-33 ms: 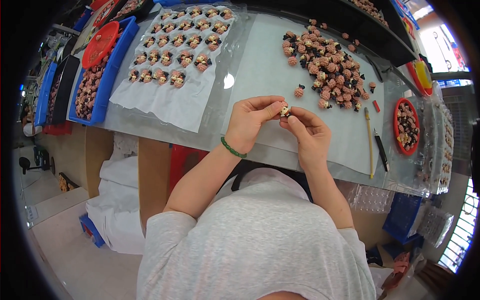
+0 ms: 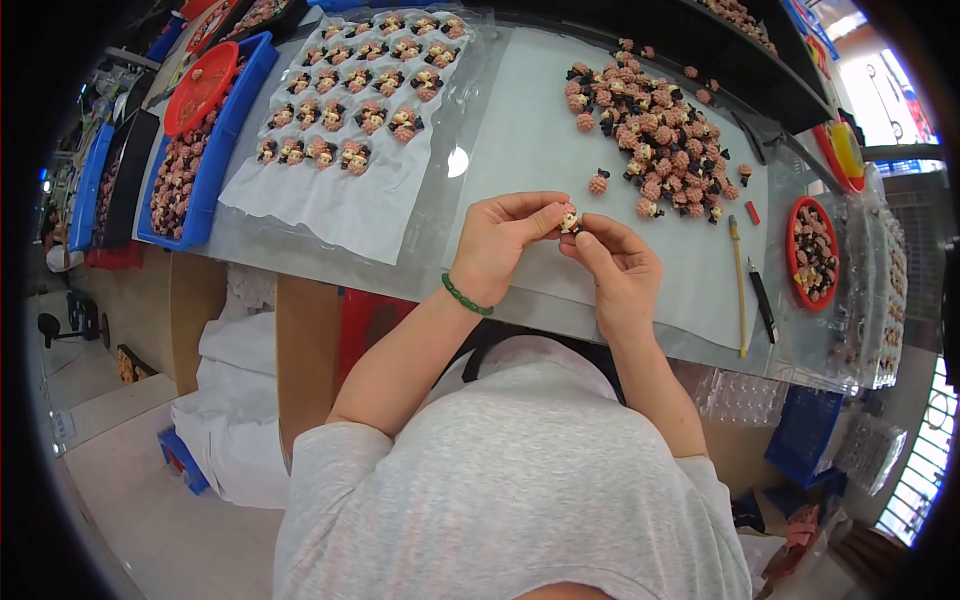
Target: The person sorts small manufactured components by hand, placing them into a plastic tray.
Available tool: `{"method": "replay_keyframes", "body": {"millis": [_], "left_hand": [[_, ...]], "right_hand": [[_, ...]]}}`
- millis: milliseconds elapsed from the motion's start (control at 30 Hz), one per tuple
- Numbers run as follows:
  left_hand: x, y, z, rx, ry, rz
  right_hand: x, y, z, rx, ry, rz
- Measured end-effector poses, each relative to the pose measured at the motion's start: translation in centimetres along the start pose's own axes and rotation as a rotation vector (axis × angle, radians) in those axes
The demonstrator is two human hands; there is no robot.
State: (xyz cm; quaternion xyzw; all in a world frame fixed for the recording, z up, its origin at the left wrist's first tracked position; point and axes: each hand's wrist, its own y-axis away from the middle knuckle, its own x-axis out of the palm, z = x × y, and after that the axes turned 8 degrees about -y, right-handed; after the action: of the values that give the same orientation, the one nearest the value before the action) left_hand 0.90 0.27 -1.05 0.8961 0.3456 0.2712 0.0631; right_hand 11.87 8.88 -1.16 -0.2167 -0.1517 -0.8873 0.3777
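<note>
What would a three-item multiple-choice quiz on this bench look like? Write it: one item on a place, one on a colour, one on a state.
1. Where does the loose pile of pink figures lie?
A. on the table, beyond the right hand
B. in the blue tray
C. on the floor

2. What colour is the bracelet on the left wrist?
A. red
B. green
C. white

3. How is the small figure held?
A. lying alone on the table
B. pinched in the left hand only
C. between the fingertips of both hands

Key: 1 A, the heap sits on the table past the right hand. 2 B, the beads look green. 3 C, the left hand and the right hand both touch it above the table.
</note>
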Motion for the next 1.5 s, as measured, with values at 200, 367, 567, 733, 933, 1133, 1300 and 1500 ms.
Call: {"method": "replay_keyframes", "body": {"millis": [200, 367, 567, 733, 933, 1133, 1300, 1500], "left_hand": [[-0.1, 0.0, -0.4, -0.033, -0.059, -0.016], [0.0, 0.0, -0.5, -0.074, -0.062, -0.031], [0.5, -0.5, -0.2, -0.138, 0.022, 0.04], [0.9, 0.0, 0.2, 0.086, -0.256, 0.131], [1.0, 0.5, -0.1, 0.131, -0.471, 0.088], [1.6, 0.3, -0.1, 0.104, -0.419, 0.117], [1.4, 0.4, -0.1, 0.108, -0.476, 0.115], [1.4, -0.2, -0.1, 0.081, -0.417, 0.042]], "right_hand": [[0.0, 0.0, -0.4, 0.013, -0.024, -0.023], [-0.2, 0.1, -0.5, 0.035, -0.04, -0.04], [-0.6, 0.2, 0.2, -0.002, -0.026, -0.075], [-2.5, -0.4, 1.3, -0.14, 0.13, 0.014], [-11.8, -4.1, 9.4, -0.804, 0.818, -0.297], [-25.0, -6.0, 16.5, -1.011, 1.453, -0.852], [-29.6, -6.6, 17.1, -0.828, 1.61, -0.904], [-17.7, -5.9, 15.3, -1.038, 1.379, -0.63]]}}
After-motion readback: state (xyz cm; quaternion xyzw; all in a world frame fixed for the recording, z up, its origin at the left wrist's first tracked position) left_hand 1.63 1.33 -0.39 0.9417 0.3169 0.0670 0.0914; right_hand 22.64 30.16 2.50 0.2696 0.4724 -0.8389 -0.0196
